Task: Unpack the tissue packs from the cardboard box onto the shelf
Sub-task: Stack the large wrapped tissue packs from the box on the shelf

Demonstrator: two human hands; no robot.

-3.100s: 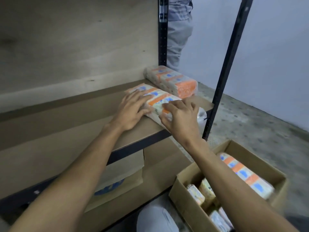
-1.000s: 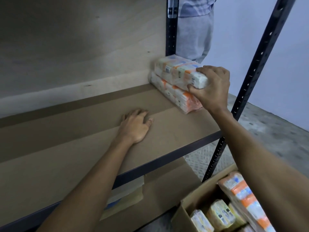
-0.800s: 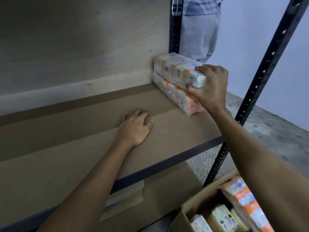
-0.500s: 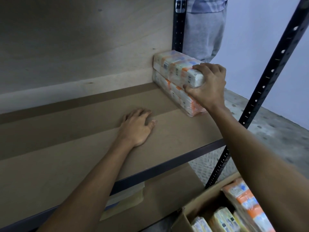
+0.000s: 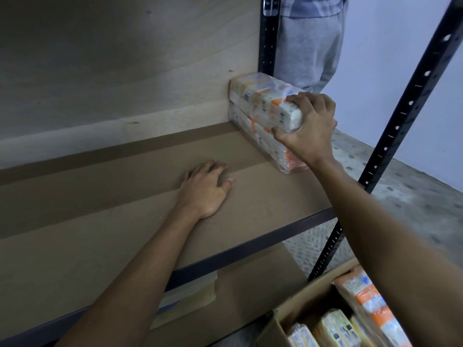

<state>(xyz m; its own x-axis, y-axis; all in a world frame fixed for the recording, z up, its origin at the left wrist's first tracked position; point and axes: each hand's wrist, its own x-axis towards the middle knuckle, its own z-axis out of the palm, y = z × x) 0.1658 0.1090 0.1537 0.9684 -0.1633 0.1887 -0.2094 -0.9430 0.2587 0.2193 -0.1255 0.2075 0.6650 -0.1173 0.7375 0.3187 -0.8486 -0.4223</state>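
Both hands are up at the brown board shelf [image 5: 100, 221] with its dark metal front rail. My left hand [image 5: 204, 189] lies palm down on the bare board, fingers loosely spread and holding nothing. My right hand [image 5: 310, 126] grips the near end of the upper tissue pack [image 5: 260, 101], fingers curled over its top and thumb tucked under its lower edge.

Behind the shelf stands a pale wooden back panel [image 5: 125, 58]. Below the shelf at the lower right is the open brown cardboard box [image 5: 300, 306], partly hidden by my right forearm. Inside it lean a long orange-and-white pack [image 5: 370, 304] and some smaller yellowish packs [image 5: 335, 329].

The upper tissue pack is a long, soft block in clear shiny wrap, white with orange panels, touches of blue and small barcode labels on its side. It lies flat on the lower tissue pack [image 5: 265, 146], which is of the same kind. Both sit in the shelf's far right corner with their far ends at the back panel, beside the black perforated metal post [image 5: 269, 33]. The lower one's near end sticks out a little past the upper, showing orange through crinkled wrap.
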